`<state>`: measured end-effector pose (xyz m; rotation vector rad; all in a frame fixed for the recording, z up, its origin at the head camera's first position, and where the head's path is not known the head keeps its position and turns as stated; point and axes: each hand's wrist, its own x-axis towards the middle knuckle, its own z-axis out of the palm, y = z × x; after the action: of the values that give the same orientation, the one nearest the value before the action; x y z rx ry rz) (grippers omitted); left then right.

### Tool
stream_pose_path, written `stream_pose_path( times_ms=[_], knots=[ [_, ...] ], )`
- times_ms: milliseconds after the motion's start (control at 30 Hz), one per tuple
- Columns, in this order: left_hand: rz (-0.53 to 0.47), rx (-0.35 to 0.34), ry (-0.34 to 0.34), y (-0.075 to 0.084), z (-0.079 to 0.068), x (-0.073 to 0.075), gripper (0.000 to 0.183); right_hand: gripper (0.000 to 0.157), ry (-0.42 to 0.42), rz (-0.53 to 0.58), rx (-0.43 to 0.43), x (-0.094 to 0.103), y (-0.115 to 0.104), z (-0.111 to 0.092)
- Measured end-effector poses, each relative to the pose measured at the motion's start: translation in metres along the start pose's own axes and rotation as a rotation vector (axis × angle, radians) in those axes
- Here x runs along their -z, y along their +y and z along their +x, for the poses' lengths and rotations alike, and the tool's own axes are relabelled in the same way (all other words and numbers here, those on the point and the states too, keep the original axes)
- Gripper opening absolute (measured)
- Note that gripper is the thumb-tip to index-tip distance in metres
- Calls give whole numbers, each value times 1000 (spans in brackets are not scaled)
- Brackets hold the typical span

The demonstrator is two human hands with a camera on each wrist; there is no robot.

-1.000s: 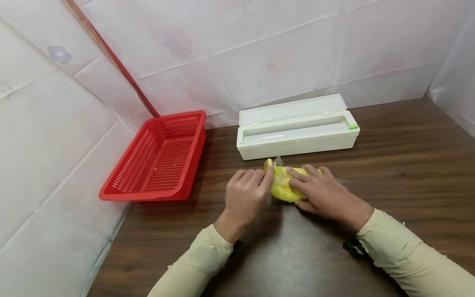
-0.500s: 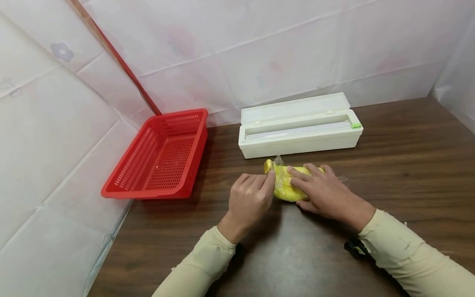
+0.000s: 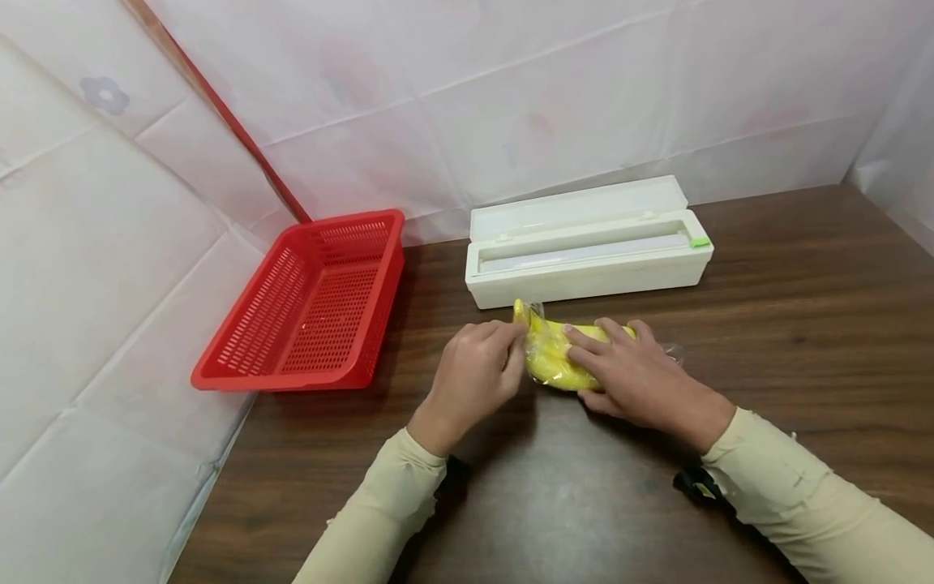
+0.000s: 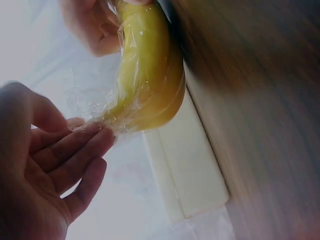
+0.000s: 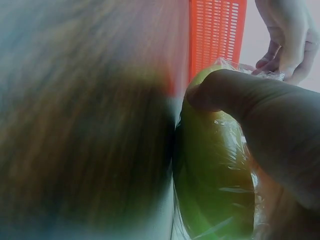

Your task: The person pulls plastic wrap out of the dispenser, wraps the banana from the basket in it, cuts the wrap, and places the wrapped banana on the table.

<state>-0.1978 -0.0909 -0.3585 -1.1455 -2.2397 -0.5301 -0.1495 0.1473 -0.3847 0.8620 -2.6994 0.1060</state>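
Observation:
A bunch of yellow bananas (image 3: 553, 355) lies on the table in front of me, wrapped in clear plastic film (image 4: 125, 107). My right hand (image 3: 635, 377) lies over the right part of the bunch and grips it, its thumb against the near side; in the right wrist view the thumb presses on the wrapped fruit. At the stem end, my left hand (image 3: 477, 373) pinches the loose film between thumb and fingers. The left wrist view shows this pinch beside the stem. The far right end of the bunch is hidden under my right hand.
Behind the bananas stands a long white film dispenser box (image 3: 587, 272), lid up, with a white roll inside and a green tab at its right end. At the left is a red perforated basket (image 3: 350, 377). Patterned white sheeting (image 3: 569, 97) lines the back and left side.
My left hand has shifted slightly left, drawing film at the stem end, and its fingers have turned. The stem end has tilted up a little. My right hand stays on the bananas.

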Motion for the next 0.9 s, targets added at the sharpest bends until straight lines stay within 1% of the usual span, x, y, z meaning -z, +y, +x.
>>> stream_pose_path(
  times_ms=[67,133,200,267,300,367,400,467,633,733,833,900],
  knots=[
    [35,-11,-25,1,0,-1,18,42,-9,-5,-4,1,-1,0],
    [85,-40,-44,2,1,-3,21,44,-22,-4,-11,2,-1,0],
    [140,-77,-50,3,1,-5,27,45,-30,0,-18,3,-1,-1],
    [169,-99,-26,2,2,-8,25,46,-35,4,-20,2,-1,-1],
    [164,-95,-7,2,2,-9,22,46,-36,6,-20,2,-1,-1],
    [110,-59,33,1,2,-11,13,45,-36,12,-19,2,-1,0],
    [65,-24,51,0,2,-13,9,45,-37,15,-18,2,-1,0],
    [-77,76,84,-1,2,-15,7,46,-40,22,-20,1,-2,0],
    [-501,409,138,0,2,-20,8,47,-48,29,-25,1,-3,0],
    [-731,584,140,2,3,-22,11,47,-46,28,-27,2,-2,0],
    [-941,713,142,4,4,-24,13,48,-48,32,-32,2,-2,0],
    [-1078,787,151,5,4,-26,13,48,-51,35,-35,3,-1,0]
  ],
)
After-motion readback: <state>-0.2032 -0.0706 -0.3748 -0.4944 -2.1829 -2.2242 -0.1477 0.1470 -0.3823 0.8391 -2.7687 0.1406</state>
